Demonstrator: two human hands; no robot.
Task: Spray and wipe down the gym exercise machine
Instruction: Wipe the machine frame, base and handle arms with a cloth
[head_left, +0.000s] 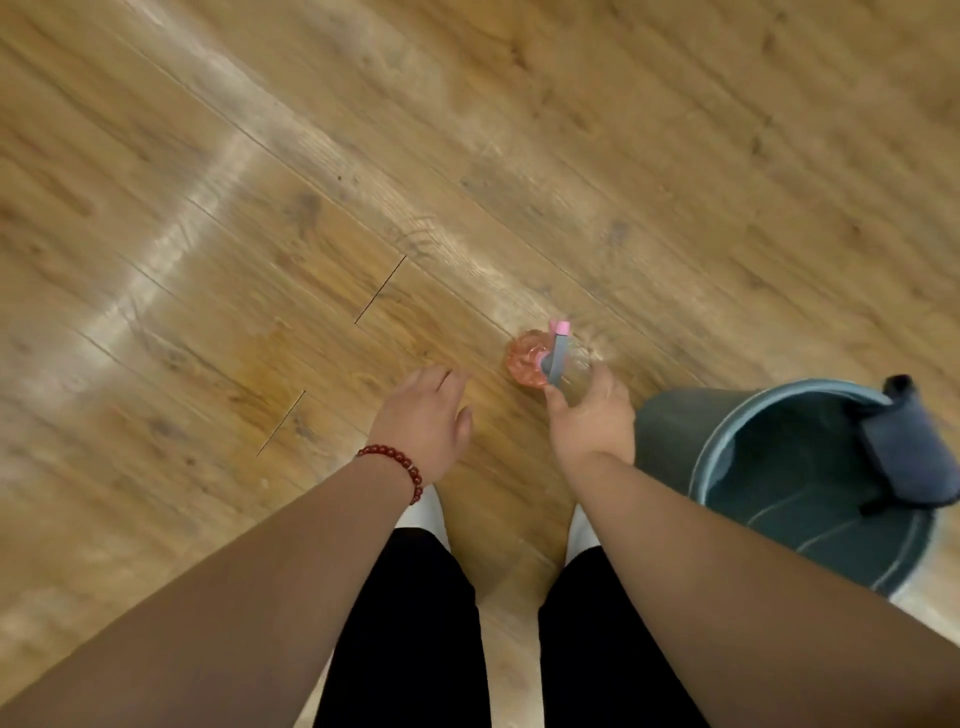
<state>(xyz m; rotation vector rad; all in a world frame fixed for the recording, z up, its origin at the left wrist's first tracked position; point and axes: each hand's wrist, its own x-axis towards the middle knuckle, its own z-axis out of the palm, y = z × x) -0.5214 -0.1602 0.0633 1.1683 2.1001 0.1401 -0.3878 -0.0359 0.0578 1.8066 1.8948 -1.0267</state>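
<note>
Our right hand is at the pink spray bottle standing on the floor at its 12 o'clock, grip we cannot tell; left hand loose-fingered, empty; bucket with grey cloth at 3 o'clock.

Left hand relaxed, right hand spread
</note>
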